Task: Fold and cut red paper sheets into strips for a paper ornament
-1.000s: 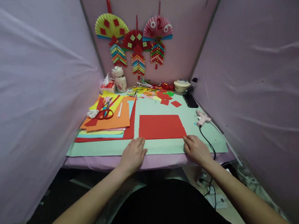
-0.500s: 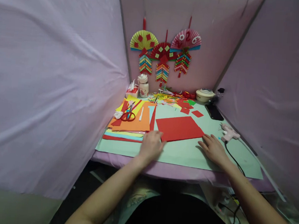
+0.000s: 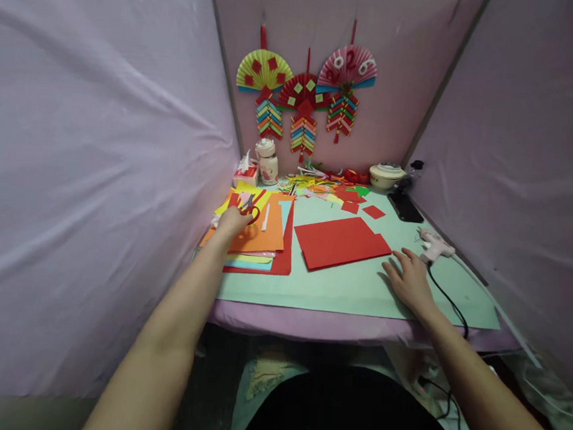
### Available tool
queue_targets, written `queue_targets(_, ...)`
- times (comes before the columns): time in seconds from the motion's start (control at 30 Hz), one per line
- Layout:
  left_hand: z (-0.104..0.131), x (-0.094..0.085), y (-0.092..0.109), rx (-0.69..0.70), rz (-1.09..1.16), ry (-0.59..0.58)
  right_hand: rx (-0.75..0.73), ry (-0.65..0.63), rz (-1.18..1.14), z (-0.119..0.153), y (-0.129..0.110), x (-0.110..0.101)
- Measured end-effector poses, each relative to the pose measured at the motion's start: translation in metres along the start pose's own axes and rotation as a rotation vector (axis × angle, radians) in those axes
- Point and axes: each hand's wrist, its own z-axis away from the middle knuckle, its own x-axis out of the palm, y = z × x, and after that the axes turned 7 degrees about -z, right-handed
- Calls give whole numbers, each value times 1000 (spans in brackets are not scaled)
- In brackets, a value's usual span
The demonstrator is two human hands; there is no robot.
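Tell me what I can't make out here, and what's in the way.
Head view throughout:
Left hand: its fingertips, and so its grip on the scissors, are hidden by the hand itself.
Right hand: too small to tell whether a fingertip touches the corner of the red paper.
Lower sheets: mostly covered by the orange sheet.
Black cord: the right forearm hides part of its run.
Tissue box: print too small to read.

Dim, diffuse light; space beneath table [image 3: 340, 294] near black. Faint, soft shadow under right hand [image 3: 411, 279]. Fine detail soft; left curtain [image 3: 95, 158] stretched by wide-angle distortion; upper-right corner darkened.
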Motion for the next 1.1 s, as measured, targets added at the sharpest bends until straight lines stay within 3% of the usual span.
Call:
queue_targets(0.13,46,6,25,110,134,-13,25,131,-98,2,-39,-7)
queue_targets(0.17,66,13,36,189,284,-8,21,94,-149,3,-55,-9)
queue_targets(0.2,87,22,48,277,413,-34,61,24,-340,2,-73,-10)
queue_targets(0.27,132,43,73,422,550,-101,131,-246,-701,-1,-108,-12)
queue_targets(0.33,170,63,93,505,583,-177,190,-406,-969,-5,-133,-13)
queue_targets(0.43,202,87,110,557,541,-164,309,-484,-1175,-9,-145,-14)
queue_targets(0.57,201,104,111,742,410,-198,410,-399,-1104,-12,-123,-17)
queue_targets(0.7,163,110,104,819,219,-250,383,-223,-1059,-35,-86,-22)
queue_targets(0.77,143,116,101,897,18,-306,398,-263,-1133,-50,-73,-23)
queue_targets(0.87,126,128,97,1042,-189,-414,391,-422,-1138,-64,-65,-15)
queue_targets(0.97,125,138,92,1066,-277,-512,352,-554,-1069,-69,-65,-1)
queue_targets(1.1,130,144,85,1062,-306,-546,297,-629,-922,-71,-65,14)
